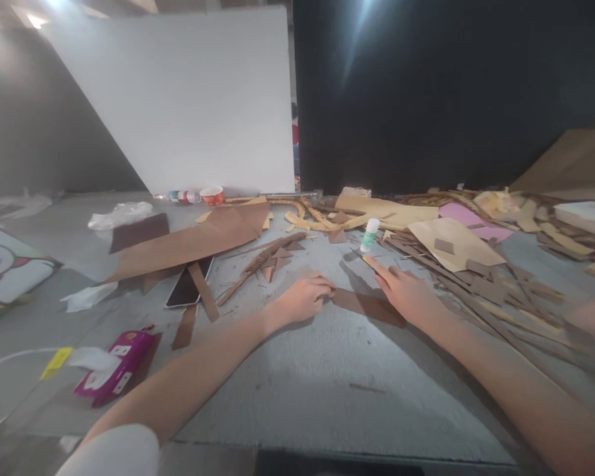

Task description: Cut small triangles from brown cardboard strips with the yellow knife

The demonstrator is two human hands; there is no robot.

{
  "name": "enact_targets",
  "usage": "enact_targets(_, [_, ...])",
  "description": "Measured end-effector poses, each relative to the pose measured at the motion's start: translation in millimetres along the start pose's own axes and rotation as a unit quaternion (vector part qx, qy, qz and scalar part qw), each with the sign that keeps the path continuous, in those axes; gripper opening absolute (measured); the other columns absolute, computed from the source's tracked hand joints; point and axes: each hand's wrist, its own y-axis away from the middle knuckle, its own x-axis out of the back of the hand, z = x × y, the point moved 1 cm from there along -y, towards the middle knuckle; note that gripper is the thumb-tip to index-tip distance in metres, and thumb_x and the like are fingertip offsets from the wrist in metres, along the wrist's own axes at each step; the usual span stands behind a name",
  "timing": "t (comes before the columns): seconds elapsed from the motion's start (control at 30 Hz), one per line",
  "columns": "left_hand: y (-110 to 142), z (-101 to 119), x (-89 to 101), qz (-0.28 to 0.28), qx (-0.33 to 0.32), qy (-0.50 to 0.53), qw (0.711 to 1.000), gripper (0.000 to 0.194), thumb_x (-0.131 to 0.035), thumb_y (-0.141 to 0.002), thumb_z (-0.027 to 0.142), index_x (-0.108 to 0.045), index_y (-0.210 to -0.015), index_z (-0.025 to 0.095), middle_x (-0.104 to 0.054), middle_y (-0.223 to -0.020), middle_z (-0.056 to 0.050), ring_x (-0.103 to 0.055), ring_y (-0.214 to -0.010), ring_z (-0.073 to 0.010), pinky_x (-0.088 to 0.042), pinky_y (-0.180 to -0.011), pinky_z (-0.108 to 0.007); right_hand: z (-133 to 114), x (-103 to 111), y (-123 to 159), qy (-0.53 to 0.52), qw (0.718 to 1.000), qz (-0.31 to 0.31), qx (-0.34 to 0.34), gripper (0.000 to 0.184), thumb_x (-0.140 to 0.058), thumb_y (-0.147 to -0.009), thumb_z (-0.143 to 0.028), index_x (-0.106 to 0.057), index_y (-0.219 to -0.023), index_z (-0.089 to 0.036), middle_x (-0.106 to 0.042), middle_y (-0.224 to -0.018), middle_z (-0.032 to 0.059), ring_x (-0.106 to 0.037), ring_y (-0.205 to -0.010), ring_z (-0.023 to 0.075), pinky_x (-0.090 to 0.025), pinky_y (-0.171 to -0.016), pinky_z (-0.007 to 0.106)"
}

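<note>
My left hand point(306, 297) rests on the grey table with its fingers curled and pressed together at the left end of a brown paper strip point(367, 306). The strip lies flat and runs rightward beneath my right hand point(406, 291). Between the fingers of that hand is a slim tool point(367, 262) with a yellow part and a dark, thin tip; its exact kind is too small to make out. Just beyond the tip, a white and green glue stick point(369, 235) stands upright.
Brown paper scraps point(486, 281) crowd the right side. A twisted brown paper piece point(260, 261), a large brown sheet point(193, 241) over a phone point(188, 287) and a magenta tissue pack point(119, 363) lie left. Another person's blurred hand point(592, 314) appears at the right edge.
</note>
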Motion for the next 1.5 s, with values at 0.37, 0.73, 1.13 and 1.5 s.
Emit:
enact_targets(0.37, [-3.7, 5.3, 5.8, 0.007, 0.067, -0.033, 0.997, 0.024, -0.062, -0.105, 0.037, -0.065, -0.120, 0.019, -0.063, -0.126, -0.011, -0.054, -0.125, -0.0275, -0.049, -0.110, -0.046, 5.1, -14.1, -2.0, 0.027, 0.999, -0.019, 0.035, 0.053, -0.037, -0.111, -0.027, -0.048, -0.163, -0.027, -0.066, -0.103, 0.0121, -0.065, -0.088, 0.0274, -0.046, -0.078, 0.035])
enact_targets(0.73, [-4.0, 12.1, -4.2, 0.011, 0.124, -0.001, 0.992, 0.019, -0.067, -0.103, 0.033, -0.056, -0.108, 0.018, -0.060, -0.121, -0.009, -0.051, -0.118, -0.0274, -0.046, -0.105, -0.044, -30.0, 6.6, 0.6, -0.088, 0.992, -0.013, 0.095, 0.033, -0.050, -0.111, -0.043, -0.068, -0.124, -0.019, -0.063, -0.130, 0.0159, -0.058, -0.120, 0.0337, -0.045, -0.100, 0.051])
enact_targets(1.13, [-4.7, 9.5, -6.1, 0.003, 0.125, -0.003, 0.992, 0.019, -0.064, -0.105, 0.036, -0.056, -0.106, 0.018, -0.058, -0.118, -0.010, -0.049, -0.115, -0.0285, -0.044, -0.101, -0.044, -49.6, -9.0, 7.3, -0.216, 0.974, -0.070, 0.016, 0.030, -0.072, -0.099, -0.037, -0.058, -0.122, -0.023, -0.067, -0.125, 0.0118, -0.061, -0.123, 0.0328, -0.040, -0.103, 0.052])
enact_targets(1.5, [-6.8, 14.5, -0.4, -0.036, 0.041, 0.114, 0.992, 0.018, -0.056, -0.109, 0.035, -0.063, -0.103, 0.020, -0.064, -0.106, -0.007, -0.057, -0.106, -0.0241, -0.044, -0.097, -0.038, -53.5, 2.8, 8.3, -0.219, 0.969, -0.107, 0.034, 0.020, -0.074, -0.096, -0.036, -0.063, -0.105, -0.022, -0.066, -0.111, 0.0087, -0.059, -0.114, 0.0325, -0.040, -0.099, 0.050])
